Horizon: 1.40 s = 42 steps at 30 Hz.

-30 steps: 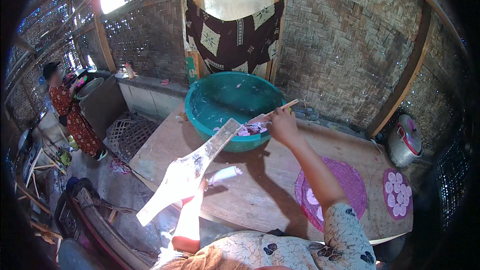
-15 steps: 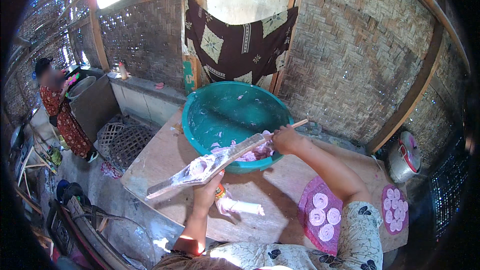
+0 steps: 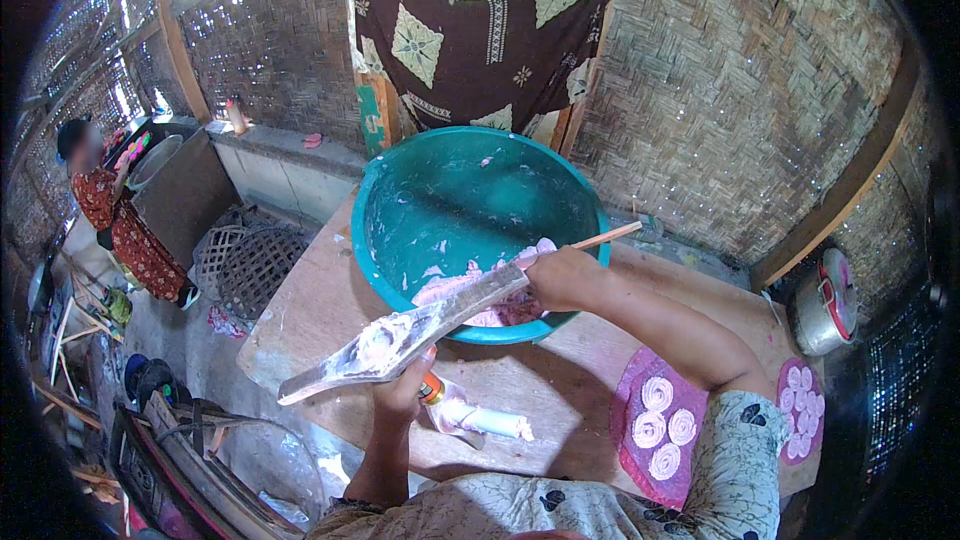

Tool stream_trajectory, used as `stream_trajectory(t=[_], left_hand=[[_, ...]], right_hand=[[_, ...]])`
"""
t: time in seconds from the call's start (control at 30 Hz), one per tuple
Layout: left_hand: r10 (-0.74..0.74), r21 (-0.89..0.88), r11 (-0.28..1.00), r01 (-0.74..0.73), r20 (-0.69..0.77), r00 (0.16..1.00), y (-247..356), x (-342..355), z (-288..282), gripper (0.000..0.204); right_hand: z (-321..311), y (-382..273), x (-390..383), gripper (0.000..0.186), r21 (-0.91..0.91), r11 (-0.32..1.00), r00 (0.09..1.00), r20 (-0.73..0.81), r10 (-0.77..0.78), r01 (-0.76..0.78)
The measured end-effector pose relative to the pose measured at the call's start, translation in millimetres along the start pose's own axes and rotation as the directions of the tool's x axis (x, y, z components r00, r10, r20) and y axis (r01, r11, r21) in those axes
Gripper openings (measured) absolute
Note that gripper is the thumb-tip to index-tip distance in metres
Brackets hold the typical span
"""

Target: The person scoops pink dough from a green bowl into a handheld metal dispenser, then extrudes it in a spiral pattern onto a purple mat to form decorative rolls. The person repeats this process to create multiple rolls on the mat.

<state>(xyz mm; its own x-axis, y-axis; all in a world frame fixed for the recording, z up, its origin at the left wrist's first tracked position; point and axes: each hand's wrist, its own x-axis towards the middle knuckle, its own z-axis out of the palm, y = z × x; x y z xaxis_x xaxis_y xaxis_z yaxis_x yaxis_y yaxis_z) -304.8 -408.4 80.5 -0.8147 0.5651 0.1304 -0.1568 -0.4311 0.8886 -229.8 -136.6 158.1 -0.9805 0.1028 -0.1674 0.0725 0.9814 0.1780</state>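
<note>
My left hand (image 3: 402, 388) grips a long, pale wooden board (image 3: 380, 345) from beneath; it has a smeared round middle and spans diagonally toward the basin. Beside that hand are an orange-labelled object (image 3: 432, 390) and a white cylinder (image 3: 490, 421) with pink paste at its end. My right hand (image 3: 560, 278) is closed on a thin wooden stick (image 3: 610, 235) over the teal basin (image 3: 450, 190), at the board's upper end. Pink dough (image 3: 448, 287) lies in the basin. To my right, pink spiral pieces (image 3: 649, 428) rest on a purple sheet (image 3: 632, 377).
The wooden table (image 3: 300, 310) holds another sheet of spirals (image 3: 800, 410) at right, near a metal pot (image 3: 820, 315). A person (image 3: 120, 220) stands at a low wall at left, near woven baskets (image 3: 260, 275). Wooden planks (image 3: 175, 440) lie at lower left; dark patterned cloth (image 3: 480, 40) hangs behind the basin.
The board has tilted from steep to flatter, showing its smeared middle, and its upper end has moved right toward my right hand. The view has shifted slightly.
</note>
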Motion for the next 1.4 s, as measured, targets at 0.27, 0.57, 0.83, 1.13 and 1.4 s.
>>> stream_trajectory(t=[0.27,0.57,0.83,1.13,1.4], left_hand=[[0.261,0.563,0.770,-0.301,0.152,0.953,62.8,-13.8,-59.3,0.054],[0.460,0.833,-0.347,-0.431,0.552,0.696,141.3,101.8,-5.8,0.030],[0.479,0.564,-0.387,-0.730,0.799,0.363,124.8,101.5,65.1,0.021],[0.472,0.525,-0.430,-0.735,0.824,0.314,116.3,94.1,95.4,0.018],[0.365,0.565,-0.198,-0.801,0.801,0.474,122.0,85.5,103.8,0.028]], right_hand=[[-17.6,55.4,-30.0,0.029,0.489,0.860,0.958,0.288,0.000,-0.147],[-105.1,46.9,-137.8,0.044,0.889,0.431,0.966,0.225,-0.125,-0.151],[-105.8,19.1,-160.2,0.036,0.976,0.070,0.956,0.216,-0.198,-0.206],[-138.4,-40.4,-149.8,0.032,-0.032,0.999,0.797,-0.604,-0.014,-0.007],[-110.4,-78.3,-157.6,0.020,-0.516,0.824,0.726,-0.656,-0.207,-0.232]])
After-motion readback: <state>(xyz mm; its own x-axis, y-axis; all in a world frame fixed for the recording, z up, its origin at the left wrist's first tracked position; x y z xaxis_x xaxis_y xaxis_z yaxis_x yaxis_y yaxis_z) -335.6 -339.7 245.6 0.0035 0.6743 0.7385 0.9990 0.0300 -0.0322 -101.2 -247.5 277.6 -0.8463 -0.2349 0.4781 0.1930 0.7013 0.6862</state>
